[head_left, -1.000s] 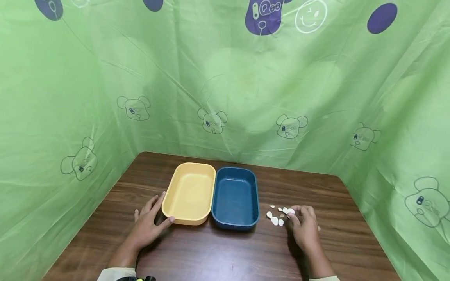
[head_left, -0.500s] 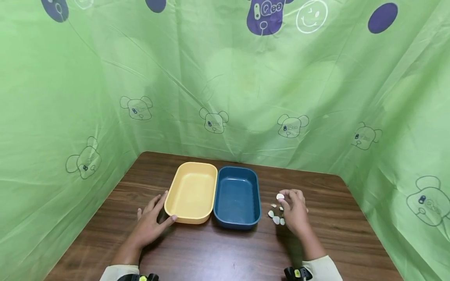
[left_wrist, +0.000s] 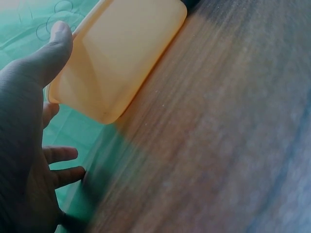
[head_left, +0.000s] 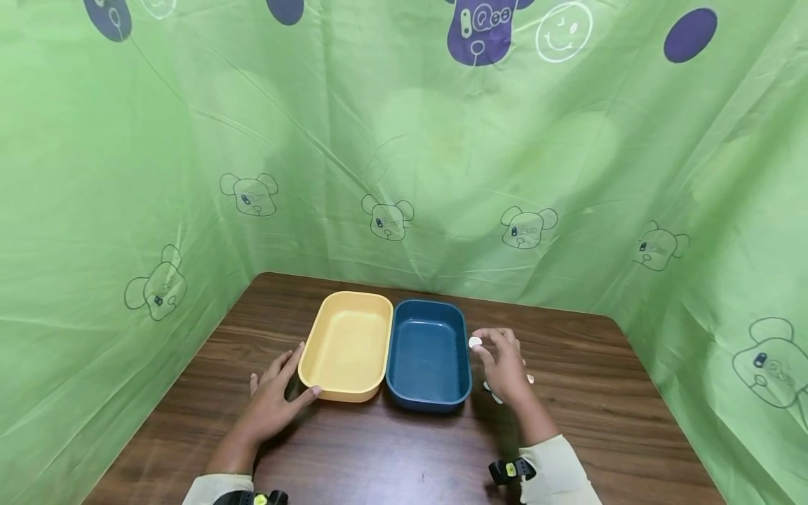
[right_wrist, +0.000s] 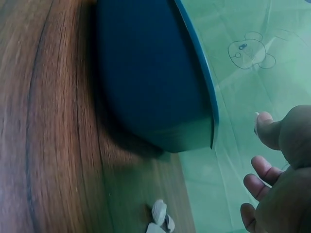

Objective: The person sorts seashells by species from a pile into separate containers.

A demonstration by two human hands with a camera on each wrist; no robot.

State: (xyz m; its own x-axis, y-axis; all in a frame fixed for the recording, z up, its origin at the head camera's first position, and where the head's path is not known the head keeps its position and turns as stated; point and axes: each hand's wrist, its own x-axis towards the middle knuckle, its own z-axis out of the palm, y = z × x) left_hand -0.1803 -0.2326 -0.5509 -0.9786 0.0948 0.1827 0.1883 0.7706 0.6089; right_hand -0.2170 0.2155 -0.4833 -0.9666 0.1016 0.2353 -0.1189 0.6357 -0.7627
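My right hand (head_left: 505, 368) pinches a small white seashell (head_left: 475, 342) between thumb and fingertips, just beyond the right rim of the blue tray (head_left: 429, 354). The right wrist view shows only a sliver of that shell at the thumb. Several loose shells (right_wrist: 159, 212) lie on the table, partly hidden under this hand in the head view. My left hand (head_left: 271, 407) rests against the yellow tray (head_left: 346, 351), fingers spread. Its thumb touches the near left corner, and its index finger lies along the left side. Both trays look bare inside.
The two trays stand side by side on a dark wooden table (head_left: 379, 456). Green printed cloth (head_left: 442, 161) encloses the table at the back and both sides. Black bands with small devices (head_left: 511, 471) sit on both wrists.
My right hand has lifted a white shell from the scattered ones and carried it left and away from me, toward the blue tray. The left hand keeps its place on the yellow tray.
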